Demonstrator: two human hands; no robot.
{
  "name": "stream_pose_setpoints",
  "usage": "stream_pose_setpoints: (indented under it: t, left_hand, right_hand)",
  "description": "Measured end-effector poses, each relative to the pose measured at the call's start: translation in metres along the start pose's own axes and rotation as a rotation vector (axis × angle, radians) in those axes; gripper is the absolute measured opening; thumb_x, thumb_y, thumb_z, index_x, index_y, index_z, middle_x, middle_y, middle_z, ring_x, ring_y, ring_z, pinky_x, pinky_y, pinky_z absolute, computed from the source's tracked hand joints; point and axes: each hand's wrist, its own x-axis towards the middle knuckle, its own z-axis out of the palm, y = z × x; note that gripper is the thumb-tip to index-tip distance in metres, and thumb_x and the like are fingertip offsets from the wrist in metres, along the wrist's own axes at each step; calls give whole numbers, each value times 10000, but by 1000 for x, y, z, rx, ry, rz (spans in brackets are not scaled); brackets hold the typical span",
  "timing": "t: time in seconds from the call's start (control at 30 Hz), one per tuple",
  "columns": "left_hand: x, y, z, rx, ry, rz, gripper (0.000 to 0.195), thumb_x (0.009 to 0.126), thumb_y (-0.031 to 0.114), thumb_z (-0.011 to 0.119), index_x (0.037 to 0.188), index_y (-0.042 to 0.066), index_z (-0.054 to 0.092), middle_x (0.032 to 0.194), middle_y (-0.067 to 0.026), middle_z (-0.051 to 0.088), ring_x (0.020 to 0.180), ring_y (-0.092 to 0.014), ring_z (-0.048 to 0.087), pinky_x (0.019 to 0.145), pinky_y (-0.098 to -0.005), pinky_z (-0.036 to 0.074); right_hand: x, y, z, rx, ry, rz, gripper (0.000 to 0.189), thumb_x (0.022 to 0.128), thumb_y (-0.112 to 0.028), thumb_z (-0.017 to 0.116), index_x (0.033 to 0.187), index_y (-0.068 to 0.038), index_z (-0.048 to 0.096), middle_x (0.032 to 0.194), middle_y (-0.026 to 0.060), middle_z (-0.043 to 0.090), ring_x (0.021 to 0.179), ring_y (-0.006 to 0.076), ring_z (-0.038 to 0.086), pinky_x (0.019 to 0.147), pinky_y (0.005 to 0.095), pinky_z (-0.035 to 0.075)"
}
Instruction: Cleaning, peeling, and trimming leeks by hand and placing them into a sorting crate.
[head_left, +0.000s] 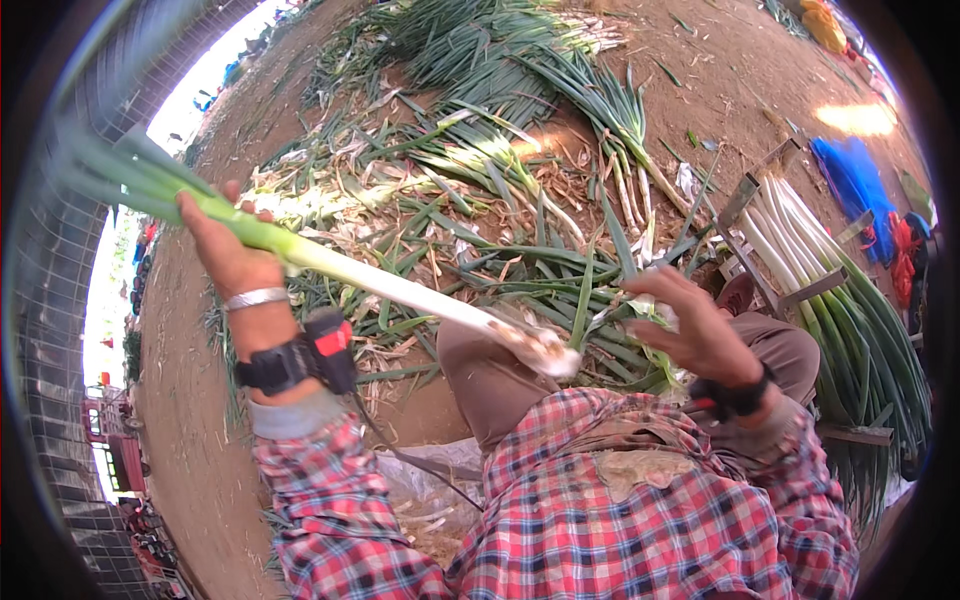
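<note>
My left hand (238, 251) grips a large green onion (390, 281) around its pale green upper stem. The white shank slants down to the right, and its root end, blurred and soiled, hangs above my knee (487, 375). My right hand (694, 322) is blurred, fingers spread, with nothing seen in it. Below that hand lie peeled leaves and trimmings (600, 345). At the right, a metal rack (814, 289) holds a bundle of clean green onions (795, 240), white ends up.
Peeled leaf waste (337, 187) covers the dirt ground (712, 75) before me. Farther off lies a heap of untrimmed green onions (480, 52). A blue bag (855, 187) and a red net bag (902, 251) are beyond the rack. A cable (420, 461) runs from my left wrist.
</note>
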Motion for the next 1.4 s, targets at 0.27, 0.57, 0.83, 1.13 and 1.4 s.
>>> stream_pose_setpoints:
  t: [0.27,0.57,0.83,1.13,1.4]
  left_hand:
    - [-85,-1,47,-190,-211,-218,438,890,493,603,1056,94,530,909,-40,605,690,-126,545,573,-301,470]
    - [-79,-20,38,-132,-324,-222,369,800,279,773,1045,105,559,862,6,523,772,-119,507,706,-303,436]
    - [-118,-25,30,-329,-723,-383,345,945,303,572,1161,36,532,954,-74,617,861,-206,617,776,-379,524]
    - [-105,-48,39,-317,-542,-334,291,985,258,527,1132,9,510,768,29,458,608,-55,420,517,-219,400]
    - [-34,-39,1,-429,-539,-158,329,988,302,514,1089,-11,507,708,28,418,529,-49,365,452,-202,354]
  right_hand:
    - [95,-87,93,340,92,-185,282,802,-161,698,1002,-35,545,887,143,533,799,332,551,707,417,452]
    - [81,-85,108,223,249,-103,200,789,-41,702,882,-16,526,823,104,534,708,222,572,606,328,469]
    - [65,-67,77,1224,-92,132,116,910,-110,632,891,-94,518,860,-79,497,804,5,459,660,207,391]
    - [22,-70,53,1134,-111,-115,97,923,-88,595,932,-54,505,941,32,573,872,117,550,775,294,451]
    - [-34,-23,13,608,-506,197,129,890,-97,627,866,-45,510,800,-2,475,724,94,457,619,281,394]
